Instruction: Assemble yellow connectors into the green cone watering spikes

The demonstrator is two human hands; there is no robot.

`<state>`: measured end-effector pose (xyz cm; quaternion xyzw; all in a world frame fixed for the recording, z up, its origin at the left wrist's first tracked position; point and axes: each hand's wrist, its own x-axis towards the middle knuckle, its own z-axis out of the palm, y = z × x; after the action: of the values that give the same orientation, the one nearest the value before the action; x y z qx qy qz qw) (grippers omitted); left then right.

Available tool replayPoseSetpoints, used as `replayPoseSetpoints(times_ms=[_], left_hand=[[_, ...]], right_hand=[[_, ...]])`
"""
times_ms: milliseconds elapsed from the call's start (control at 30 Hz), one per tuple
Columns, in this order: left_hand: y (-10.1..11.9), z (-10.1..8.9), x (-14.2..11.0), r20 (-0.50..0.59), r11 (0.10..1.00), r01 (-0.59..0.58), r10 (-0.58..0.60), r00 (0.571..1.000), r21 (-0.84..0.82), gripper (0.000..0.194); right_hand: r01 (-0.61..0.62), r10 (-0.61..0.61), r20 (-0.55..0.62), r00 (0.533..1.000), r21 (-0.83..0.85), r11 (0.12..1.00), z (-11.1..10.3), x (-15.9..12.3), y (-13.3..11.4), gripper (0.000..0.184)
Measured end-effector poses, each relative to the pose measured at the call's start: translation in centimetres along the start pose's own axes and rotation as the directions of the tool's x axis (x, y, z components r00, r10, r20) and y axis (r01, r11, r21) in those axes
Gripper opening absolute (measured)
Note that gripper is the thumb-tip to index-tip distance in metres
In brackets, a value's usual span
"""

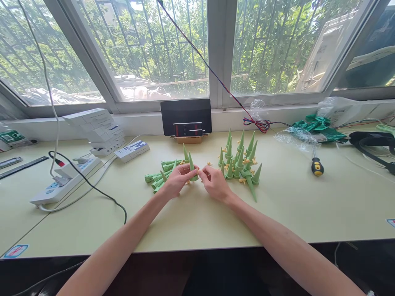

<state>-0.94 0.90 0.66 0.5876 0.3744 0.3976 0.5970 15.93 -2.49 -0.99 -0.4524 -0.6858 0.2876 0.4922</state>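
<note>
My left hand point(177, 180) is closed around a green plastic cone spike point(192, 167), its tip pointing up. My right hand point(214, 182) meets it from the right, fingers pinched at the cone's base on something too small to name. Behind my left hand lies a pile of green cones point(160, 172) on their sides. To the right of my right hand a cluster of green cones point(240, 160) stands upright, with one lying flat point(251, 188). Small yellow pieces point(242, 180) are scattered among them.
A tablet on a stand point(186, 117) leans at the window sill. A power strip point(61, 181) with cables and stacked white boxes point(98, 129) sit at the left. A screwdriver point(317, 165), plastic bags point(296, 135) and black headphones point(375, 144) lie at the right.
</note>
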Motion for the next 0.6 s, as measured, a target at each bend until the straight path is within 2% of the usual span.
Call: replayPoseSetpoints(times_ms=[200, 600], left_hand=[[-0.51, -0.06, 0.15, 0.005, 0.992, -0.085, 0.085, 0.996, 0.094, 0.028], [-0.81, 0.17, 0.02, -0.035, 0.975, -0.149, 0.157, 0.987, 0.165, 0.027]], right_hand=[[-0.020, 0.020, 0.009, 1.000, 0.003, 1.000, -0.05, -0.02, -0.07, 0.030], [-0.028, 0.028, 0.004, 1.000, -0.004, 1.000, -0.16, 0.01, -0.36, 0.034]])
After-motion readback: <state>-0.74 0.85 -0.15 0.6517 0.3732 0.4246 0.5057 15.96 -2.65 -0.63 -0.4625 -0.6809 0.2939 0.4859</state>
